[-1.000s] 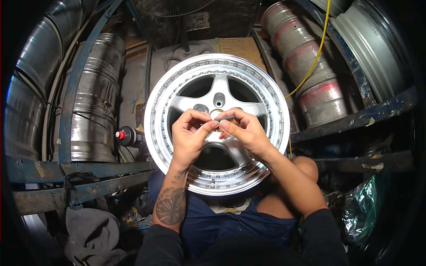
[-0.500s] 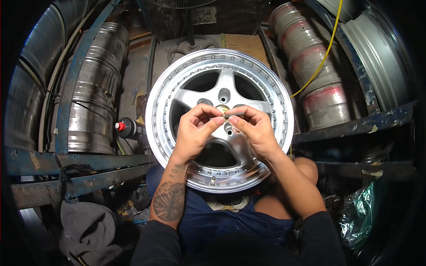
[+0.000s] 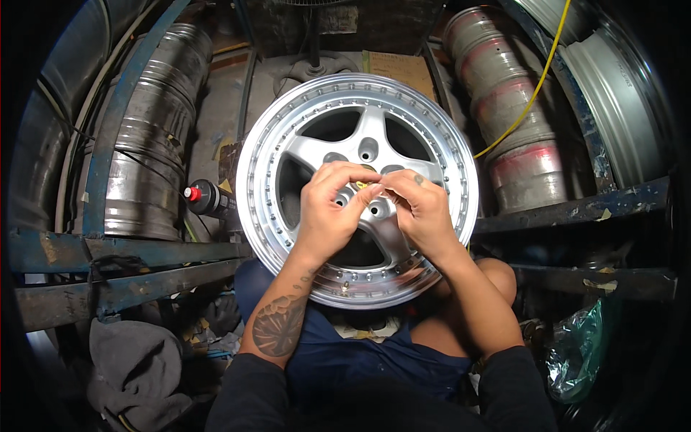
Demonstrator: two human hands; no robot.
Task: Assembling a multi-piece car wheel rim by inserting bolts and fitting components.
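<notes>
A silver five-spoke wheel with a polished, stud-ringed outer lip rests against my lap, face up. Over its hub, my left hand and my right hand meet, with thumbs and fingers pinched together. Whatever lies between the fingertips is almost wholly hidden by them. Just under the fingers shows part of a yellow-marked centre cap. A small valve stem stands on the near part of the lip.
Stacked metal barrel-like rims line the left, and more rims the right, behind blue steel rails. A dark bottle with a red cap stands left of the wheel. A yellow cable hangs at right; a grey cloth lies lower left.
A thin grey strip, visible between both hands before, is now hidden by the fingers. My right fingers have curled down and in toward my left fingertips. The view has shifted slightly.
</notes>
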